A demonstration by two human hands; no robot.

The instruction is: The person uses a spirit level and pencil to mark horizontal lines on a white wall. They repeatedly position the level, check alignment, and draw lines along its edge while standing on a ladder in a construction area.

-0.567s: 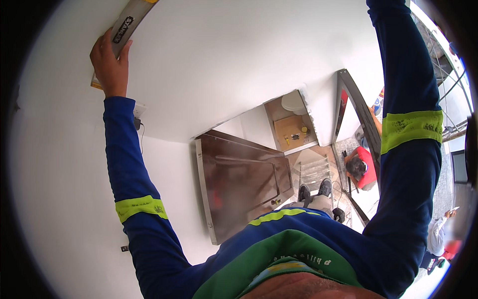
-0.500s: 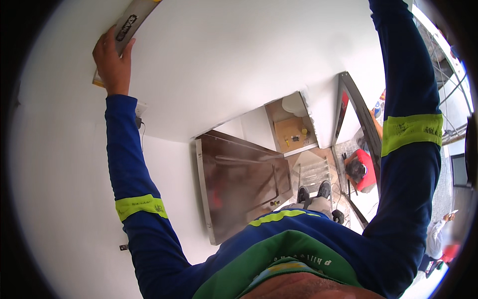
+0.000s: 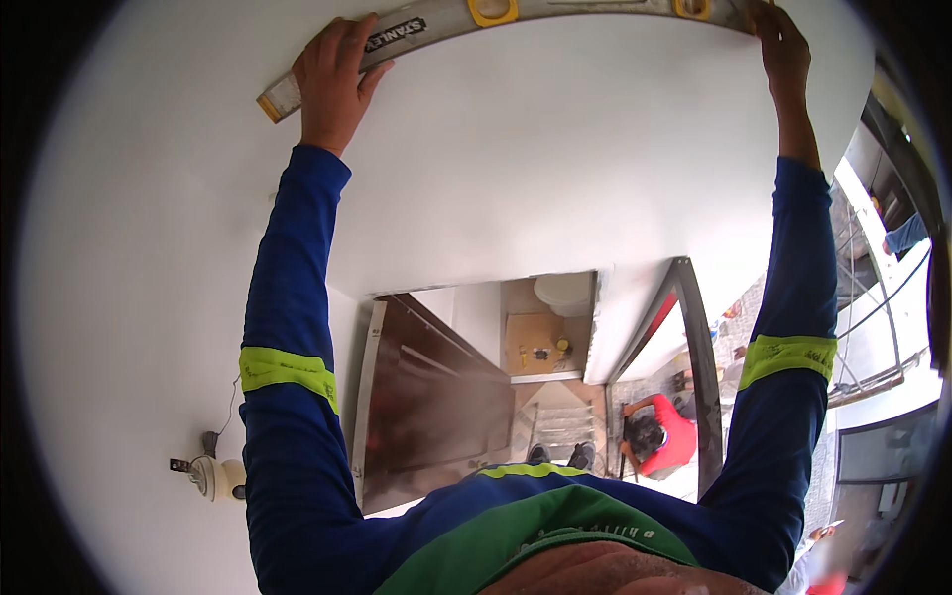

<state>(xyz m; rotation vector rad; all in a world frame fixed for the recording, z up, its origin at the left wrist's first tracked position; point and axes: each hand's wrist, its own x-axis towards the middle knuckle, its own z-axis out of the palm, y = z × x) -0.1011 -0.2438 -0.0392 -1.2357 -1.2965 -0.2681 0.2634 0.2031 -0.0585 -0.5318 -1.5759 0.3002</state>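
Observation:
A long grey spirit level [image 3: 446, 24] with yellow vial surrounds lies against the white wall [image 3: 555, 159], high in the view. Close to its left end, my left hand [image 3: 335, 87] is wrapped over it, thumb below and fingers above. My right hand [image 3: 783, 52] grips the far right end, where the upper fingers run into the picture's edge. Both of my arms, in blue sleeves with yellow-green bands, are stretched out upward.
Far below, a brown door [image 3: 431, 402] stands ajar beside a doorway with a toilet [image 3: 567, 295]. My shoes are by a ladder [image 3: 563, 428]. A person in red [image 3: 672, 436] crouches near a dark frame [image 3: 702, 357]. Cables [image 3: 897, 288] hang at right; a round fixture [image 3: 203, 478] is at lower left.
The view has shifted, bringing the level's length and my right hand into the picture. My left hand appears farther right, still holding the level. The round fixture now shows at lower left.

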